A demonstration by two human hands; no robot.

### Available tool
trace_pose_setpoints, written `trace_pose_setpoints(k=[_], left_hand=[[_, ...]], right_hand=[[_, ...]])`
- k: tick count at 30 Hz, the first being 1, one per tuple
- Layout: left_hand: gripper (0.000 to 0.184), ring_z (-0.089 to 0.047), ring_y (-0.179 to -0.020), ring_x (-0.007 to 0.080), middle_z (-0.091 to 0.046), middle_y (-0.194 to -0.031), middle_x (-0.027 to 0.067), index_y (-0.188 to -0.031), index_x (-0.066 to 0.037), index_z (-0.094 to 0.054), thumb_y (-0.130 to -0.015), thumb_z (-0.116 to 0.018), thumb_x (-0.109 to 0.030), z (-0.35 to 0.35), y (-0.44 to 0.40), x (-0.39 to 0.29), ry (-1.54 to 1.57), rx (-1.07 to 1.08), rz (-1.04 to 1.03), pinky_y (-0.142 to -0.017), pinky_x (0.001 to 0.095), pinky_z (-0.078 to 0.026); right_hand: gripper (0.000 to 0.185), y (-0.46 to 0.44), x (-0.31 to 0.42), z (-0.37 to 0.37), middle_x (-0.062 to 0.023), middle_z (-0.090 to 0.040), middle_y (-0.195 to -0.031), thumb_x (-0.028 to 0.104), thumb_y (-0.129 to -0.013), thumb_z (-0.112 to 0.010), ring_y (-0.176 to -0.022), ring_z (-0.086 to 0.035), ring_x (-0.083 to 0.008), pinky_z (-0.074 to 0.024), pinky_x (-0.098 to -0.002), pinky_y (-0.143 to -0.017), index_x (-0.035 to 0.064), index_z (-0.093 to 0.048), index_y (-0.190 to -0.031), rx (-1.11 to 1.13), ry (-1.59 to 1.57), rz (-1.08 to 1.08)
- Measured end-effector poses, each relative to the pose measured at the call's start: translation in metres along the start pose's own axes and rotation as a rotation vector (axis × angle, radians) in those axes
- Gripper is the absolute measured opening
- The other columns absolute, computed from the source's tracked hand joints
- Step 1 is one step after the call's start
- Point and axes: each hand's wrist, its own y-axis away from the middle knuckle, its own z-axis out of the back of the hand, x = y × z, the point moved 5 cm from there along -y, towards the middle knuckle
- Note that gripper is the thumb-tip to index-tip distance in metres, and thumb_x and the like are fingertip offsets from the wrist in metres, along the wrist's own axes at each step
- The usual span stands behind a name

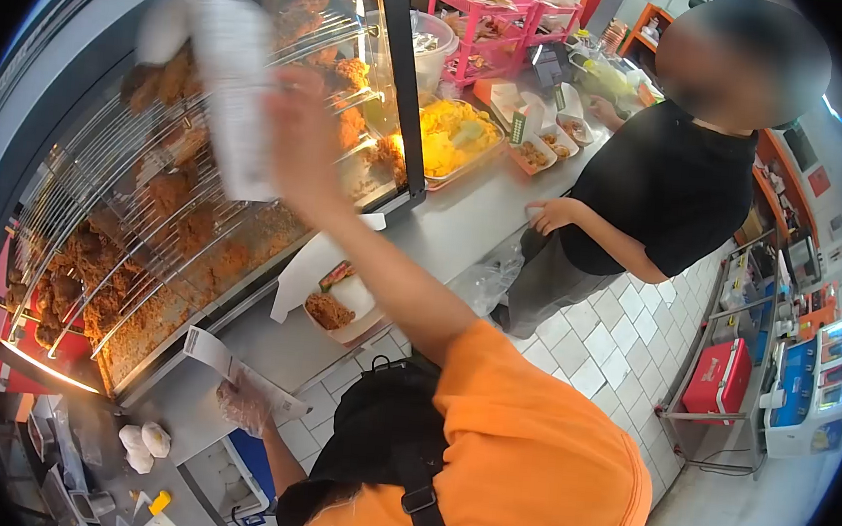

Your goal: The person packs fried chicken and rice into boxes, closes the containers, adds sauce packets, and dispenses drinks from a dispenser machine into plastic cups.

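A long white strip (pixel 233 100) hangs upright, bent near its top; a printed slip (pixel 208 350) slants below

Pale tiles (pixel 604 345) are laid toward four o'clock. Orange wall shelving (pixel 773 175) is mounted near two; a metal rack (pixel 704 418) is placed past three. The glass-fronted cabinet (pixel 403 79) at ten is warmly lit.
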Motion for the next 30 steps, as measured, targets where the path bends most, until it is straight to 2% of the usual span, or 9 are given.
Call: trace_pose_setpoints(k=[2,4,5,7,9,11,12,14,30], left_hand=[[0.036,-0.066,-0.072,0.0327,-0.068,-0.083,0.0166,-0.091,0.001,-0.069,-0.084,-0.074,-0.034,-0.011,0.001,0.012,-0.011,0.013,0.019,-0.069,0.0437,-0.050],[0.033,-0.065,-0.074,0.0301,-0.068,-0.086,0.0177,-0.098,0.002,-0.069,-0.088,-0.071,-0.029,-0.044,0.000,0.052,0.294,-0.013,0.002,-0.072,0.0415,-0.049],[0.033,-0.065,-0.074,0.0301,-0.068,-0.086,0.0177,-0.098,0.002,-0.069,-0.088,-0.071,-0.029,-0.037,0.004,0.050,0.280,-0.007,0.010,-0.072,0.0415,-0.049],[0.033,-0.065,-0.078,0.0271,-0.070,-0.090,0.0185,-0.105,0.004,-0.067,-0.090,-0.069,-0.025,0.001,-0.001,0.007,0.595,0.169,0.035,-0.074,0.0391,-0.049],[0.031,-0.066,-0.082,0.0222,-0.071,-0.094,0.0157,-0.108,0.004,-0.066,-0.090,-0.070,-0.021,0.054,-0.006,-0.049,0.557,0.364,-0.078,-0.077,0.0363,-0.050],[0.025,-0.065,-0.088,0.0161,-0.071,-0.095,0.0124,-0.107,0.004,-0.067,-0.089,-0.072,-0.011,0.070,-0.004,-0.080,0.529,0.431,-0.134,-0.079,0.0318,-0.051],[0.025,-0.065,-0.088,0.0161,-0.071,-0.095,0.0124,-0.107,0.004,-0.067,-0.089,-0.072,-0.011,0.076,-0.006,-0.095,0.523,0.433,-0.130,-0.079,0.0318,-0.051],[0.022,-0.063,-0.089,0.0121,-0.070,-0.094,0.0085,-0.106,0.003,-0.067,-0.086,-0.073,-0.003,0.087,-0.008,-0.131,0.956,0.508,-0.214,-0.080,0.0290,-0.052],[0.025,-0.063,-0.085,0.0095,-0.071,-0.095,0.0048,-0.108,0.002,-0.070,-0.085,-0.076,-0.004,0.099,0.005,-0.204,0.976,0.587,-0.267,-0.075,0.0268,-0.054]], right_hand=[[0.017,0.024,-0.067,0.076,-0.0050,-0.061,-0.101,0.007,-0.099,-0.051,-0.080,-0.058,-0.0089,-0.0478,-0.0281,-0.069,0.0024,-0.061,-0.112,-0.124,0.119,-0.112],[0.026,0.045,-0.101,0.147,-0.0065,-0.061,-0.096,0.011,-0.099,-0.052,-0.075,-0.057,-0.0091,-0.0481,-0.0288,-0.066,0.0003,-0.054,-0.123,-0.148,0.147,-0.572],[0.022,0.051,-0.114,0.179,-0.0050,-0.060,-0.083,0.012,-0.101,-0.052,-0.068,-0.055,-0.0097,-0.0451,-0.0283,-0.058,0.0053,-0.052,-0.122,-0.217,0.344,-0.458],[0.024,0.072,-0.148,0.235,-0.0043,-0.061,-0.083,0.014,-0.100,-0.054,-0.068,-0.054,-0.0083,-0.0438,-0.0262,-0.057,0.0049,-0.049,-0.123,-0.347,0.449,-0.444],[0.026,0.088,-0.163,0.270,-0.0071,-0.064,-0.088,0.013,-0.101,-0.054,-0.075,-0.057,-0.0090,-0.0452,-0.0259,-0.063,0.0049,-0.045,-0.124,-0.462,0.168,-0.725],[0.027,0.097,-0.175,0.295,-0.0085,-0.066,-0.091,0.012,-0.101,-0.054,-0.079,-0.058,-0.0098,-0.0459,-0.0258,-0.067,0.0045,-0.044,-0.125,-0.480,0.127,-0.718],[0.027,0.100,-0.180,0.303,-0.0099,-0.067,-0.094,0.012,-0.102,-0.054,-0.082,-0.059,-0.0105,-0.0466,-0.0257,-0.071,0.0041,-0.043,-0.125,-0.509,0.082,-0.690],[0.027,0.102,-0.185,0.312,-0.0106,-0.067,-0.095,0.012,-0.102,-0.053,-0.084,-0.060,-0.0111,-0.0470,-0.0256,-0.072,0.0038,-0.042,-0.126,-0.534,0.095,-0.676],[0.029,0.117,-0.183,0.322,-0.0076,-0.065,-0.101,0.015,-0.103,-0.049,-0.080,-0.058,-0.0117,-0.0498,-0.0293,-0.069,0.0054,-0.038,-0.128,-0.544,0.049,-0.815]])
